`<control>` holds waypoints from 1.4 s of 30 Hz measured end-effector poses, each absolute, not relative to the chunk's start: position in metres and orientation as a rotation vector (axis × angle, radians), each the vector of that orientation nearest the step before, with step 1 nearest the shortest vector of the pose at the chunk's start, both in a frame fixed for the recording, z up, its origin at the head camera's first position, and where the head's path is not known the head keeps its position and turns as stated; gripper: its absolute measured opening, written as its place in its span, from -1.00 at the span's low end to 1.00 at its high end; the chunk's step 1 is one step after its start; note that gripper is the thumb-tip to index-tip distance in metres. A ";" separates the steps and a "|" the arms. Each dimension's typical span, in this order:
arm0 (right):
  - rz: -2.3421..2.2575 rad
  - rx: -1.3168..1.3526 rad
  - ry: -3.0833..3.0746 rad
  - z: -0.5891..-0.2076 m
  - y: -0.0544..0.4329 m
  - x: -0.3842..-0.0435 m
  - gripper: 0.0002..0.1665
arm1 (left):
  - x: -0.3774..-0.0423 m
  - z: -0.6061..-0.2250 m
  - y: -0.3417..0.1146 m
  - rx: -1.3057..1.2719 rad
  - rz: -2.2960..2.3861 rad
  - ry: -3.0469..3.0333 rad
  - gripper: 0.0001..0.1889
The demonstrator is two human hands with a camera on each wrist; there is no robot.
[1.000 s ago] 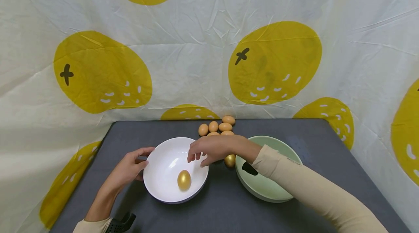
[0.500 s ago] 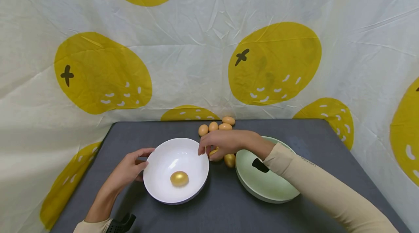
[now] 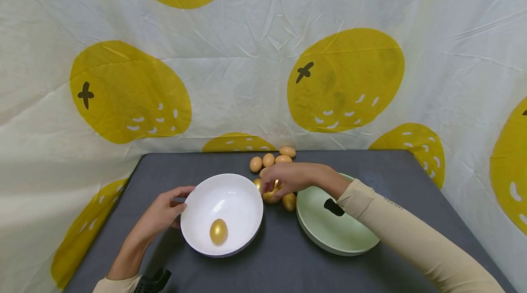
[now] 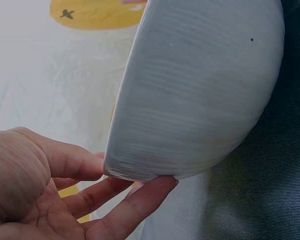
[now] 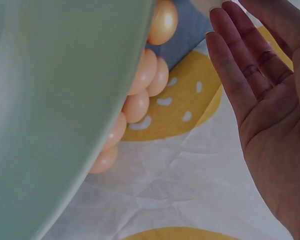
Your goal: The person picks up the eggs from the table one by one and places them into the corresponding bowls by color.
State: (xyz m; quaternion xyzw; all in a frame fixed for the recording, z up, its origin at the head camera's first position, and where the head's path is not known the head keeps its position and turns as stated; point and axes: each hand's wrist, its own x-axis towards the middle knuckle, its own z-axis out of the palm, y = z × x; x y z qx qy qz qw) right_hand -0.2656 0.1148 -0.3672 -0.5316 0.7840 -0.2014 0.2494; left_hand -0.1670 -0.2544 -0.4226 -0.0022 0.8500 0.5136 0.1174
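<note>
A white bowl [image 3: 230,192] tilts slightly on the dark table, with one golden egg [image 3: 218,231] lying in it. My left hand [image 3: 162,210] touches the bowl's left side; in the left wrist view one fingertip meets the rim and another rests against the outer wall [image 4: 200,100]. Over a small group of golden eggs [image 3: 289,202] between the two bowls hovers my right hand [image 3: 290,178], its fingers loosely bent and partly hiding the eggs. Seen from the right wrist, its fingers [image 5: 235,70] extend with nothing in the palm.
A pale green bowl [image 3: 329,233] stands to the right, under my right forearm. Several brown eggs [image 3: 268,160] cluster behind the golden ones, near the table's back edge. A fabric backdrop [image 3: 239,92] with yellow fruit prints hangs behind the dark table [image 3: 271,270].
My right hand has moved right, from over the white bowl to above the golden eggs. The egg in the bowl has rolled towards the front left. My left hand has stayed put.
</note>
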 end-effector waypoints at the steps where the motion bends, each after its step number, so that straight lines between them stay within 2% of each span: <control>1: -0.545 -1.439 2.133 -0.368 0.115 -0.266 -0.66 | -0.167 -0.423 -0.255 -0.008 1.505 2.486 -0.48; 13: -0.448 -1.413 2.176 -0.380 0.112 -0.275 -0.61 | -0.167 -0.423 -0.256 -0.008 1.505 2.480 -0.48; 24: -0.167 -1.431 2.292 -0.389 0.101 -0.282 -0.67 | -0.167 -0.423 -0.256 -0.014 1.492 2.489 -0.47; 30: -0.019 -1.506 2.334 -0.394 0.093 -0.282 -0.86 | -0.167 -0.423 -0.256 -0.001 1.486 2.499 -0.48; 34: 0.094 -1.533 2.357 -0.397 0.089 -0.280 -0.83 | -0.167 -0.424 -0.256 0.005 1.491 2.495 -0.48; 38: 0.126 -1.472 2.383 -0.398 0.087 -0.278 -0.88 | -0.168 -0.425 -0.257 0.014 1.501 2.488 -0.48; 42: 0.130 -1.378 2.403 -0.398 0.085 -0.276 -0.75 | -0.168 -0.426 -0.257 0.008 1.498 2.490 -0.48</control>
